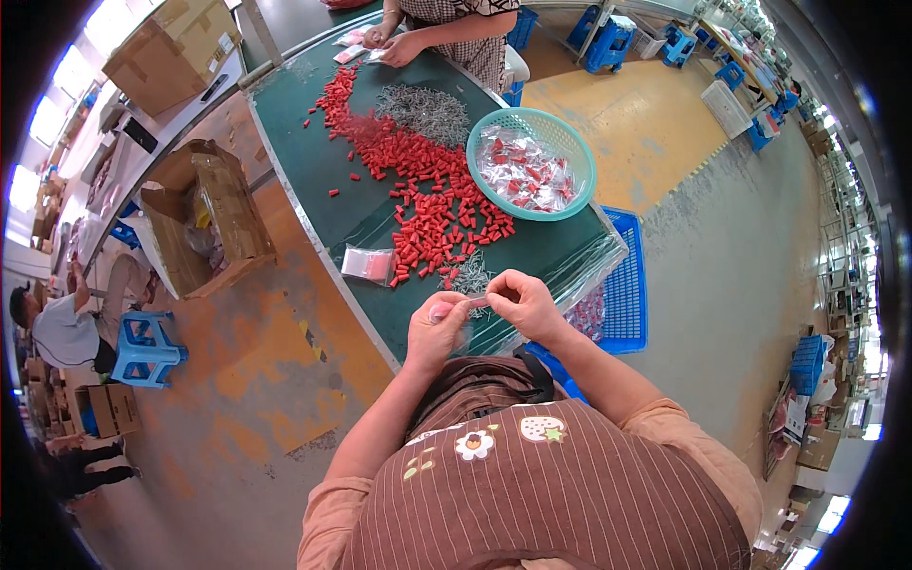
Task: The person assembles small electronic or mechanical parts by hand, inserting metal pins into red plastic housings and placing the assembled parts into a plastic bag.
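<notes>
1. Red plastic plugs (446,214), small and cylindrical, in a long loose heap beyond both hands, along the green tabletop (356,214).
2. Left hand (435,334): thumb and curled fingers pinched on a small pinkish item (440,312), with a little clear film below; exact kind hard to tell behind the fingers.
3. Right hand (525,302): thumb and forefinger pressed together on one end of a thin pale strip (479,302), the other end at the left hand's fingertips; strip in the short gap between both hands, over the near part of the tabletop.
4. Grey screw-like pieces (465,274), in a small scatter just beyond the hands; much larger grey pile (425,112) well beyond, against the right flank of the plugs.
5. Flat white-and-pink packet (369,264), beyond and left of the left hand, near the closest plugs.
6. Round turquoise basket (537,214), beyond the right hand, full of clear bags (527,171) with red pieces inside.
7. Blue crate (627,294), to the right of the right hand, lower than the tabletop.
8. Co-worker's hands (406,47), well beyond both hands at the far end, near small pale packets (351,38).
9. Brown cardboard box (228,204), well left of the left hand; blue stool (147,350) farther left, on the floor.
</notes>
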`<state>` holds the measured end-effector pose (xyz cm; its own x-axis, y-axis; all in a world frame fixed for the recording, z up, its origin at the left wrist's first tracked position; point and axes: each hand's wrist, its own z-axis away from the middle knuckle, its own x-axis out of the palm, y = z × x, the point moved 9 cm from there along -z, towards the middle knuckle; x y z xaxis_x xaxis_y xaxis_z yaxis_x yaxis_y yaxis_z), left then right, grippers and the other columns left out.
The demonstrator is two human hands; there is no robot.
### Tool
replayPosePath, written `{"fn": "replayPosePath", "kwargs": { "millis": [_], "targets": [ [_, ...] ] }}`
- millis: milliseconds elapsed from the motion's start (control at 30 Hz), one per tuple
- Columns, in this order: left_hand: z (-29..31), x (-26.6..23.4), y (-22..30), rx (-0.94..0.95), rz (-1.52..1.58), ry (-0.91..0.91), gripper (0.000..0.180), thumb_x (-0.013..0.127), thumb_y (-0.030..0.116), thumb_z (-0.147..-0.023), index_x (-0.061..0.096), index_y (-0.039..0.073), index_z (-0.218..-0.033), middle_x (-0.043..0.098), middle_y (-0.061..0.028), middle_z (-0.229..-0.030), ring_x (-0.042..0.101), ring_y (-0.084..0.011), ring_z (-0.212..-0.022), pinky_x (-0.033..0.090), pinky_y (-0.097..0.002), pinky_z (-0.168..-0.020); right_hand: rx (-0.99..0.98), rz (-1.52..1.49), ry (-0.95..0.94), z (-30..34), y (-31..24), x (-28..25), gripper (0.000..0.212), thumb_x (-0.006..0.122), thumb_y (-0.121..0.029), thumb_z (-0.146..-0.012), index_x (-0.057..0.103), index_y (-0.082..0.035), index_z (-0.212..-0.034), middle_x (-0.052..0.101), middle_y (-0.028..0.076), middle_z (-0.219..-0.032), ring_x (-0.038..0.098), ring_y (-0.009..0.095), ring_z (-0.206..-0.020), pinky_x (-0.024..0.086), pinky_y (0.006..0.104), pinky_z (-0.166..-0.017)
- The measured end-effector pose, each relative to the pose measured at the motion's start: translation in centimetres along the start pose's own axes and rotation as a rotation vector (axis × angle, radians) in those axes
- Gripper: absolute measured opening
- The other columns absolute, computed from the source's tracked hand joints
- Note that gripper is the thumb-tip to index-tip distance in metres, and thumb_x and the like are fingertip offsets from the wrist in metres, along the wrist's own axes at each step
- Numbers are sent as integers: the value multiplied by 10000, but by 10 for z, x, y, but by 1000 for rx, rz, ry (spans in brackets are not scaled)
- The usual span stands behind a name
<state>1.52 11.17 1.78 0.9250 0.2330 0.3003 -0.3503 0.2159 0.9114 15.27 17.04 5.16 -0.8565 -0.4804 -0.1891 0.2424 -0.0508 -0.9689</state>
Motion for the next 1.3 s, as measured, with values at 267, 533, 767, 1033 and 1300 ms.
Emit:
{"fn": "replayPosePath", "kwargs": {
  "millis": [267,533,767,1033,1300],
  "targets": [
    [4,1,-1,7,-11,-13,35,623,85,-862,619,55,-882,516,68,-696,427,-3,-564,338,-165,-471,-15,14,-33,-1,3,5,120,626,-110,-806,606,5,-834,563,44,-782,539,100,-722,443,256,-643],
    [7,3,-3,22,-52,-40,46,628,89,-866,615,56,-895,553,43,-739,470,-17,-606,382,-164,-502,-129,82,-3,4,-13,4,111,627,-100,-793,609,-1,-839,564,51,-794,538,119,-723,443,261,-654],
    [2,10,18,181,-161,-28,40,633,86,-863,624,47,-869,563,45,-726,479,-14,-599,389,-165,-505,-74,-19,-39,-5,-4,8,107,627,-109,-796,607,-10,-832,557,46,-791,527,110,-719,440,258,-656],
    [4,-3,5,174,-299,32,156,645,210,-847,644,54,-836,590,2,-753,522,-63,-706,453,-239,-640,-356,244,-4,4,-49,19,67,632,-59,-742,577,-26,-761,564,81,-781,533,195,-725,430,286,-654],
    [8,7,28,382,-222,22,92,621,122,-830,620,32,-810,594,-17,-726,533,-74,-703,450,-250,-651,-108,-43,-52,-3,2,2,56,566,33,-831,545,-11,-805,460,-36,-738,417,36,-654,341,179,-582]
  ]
}}
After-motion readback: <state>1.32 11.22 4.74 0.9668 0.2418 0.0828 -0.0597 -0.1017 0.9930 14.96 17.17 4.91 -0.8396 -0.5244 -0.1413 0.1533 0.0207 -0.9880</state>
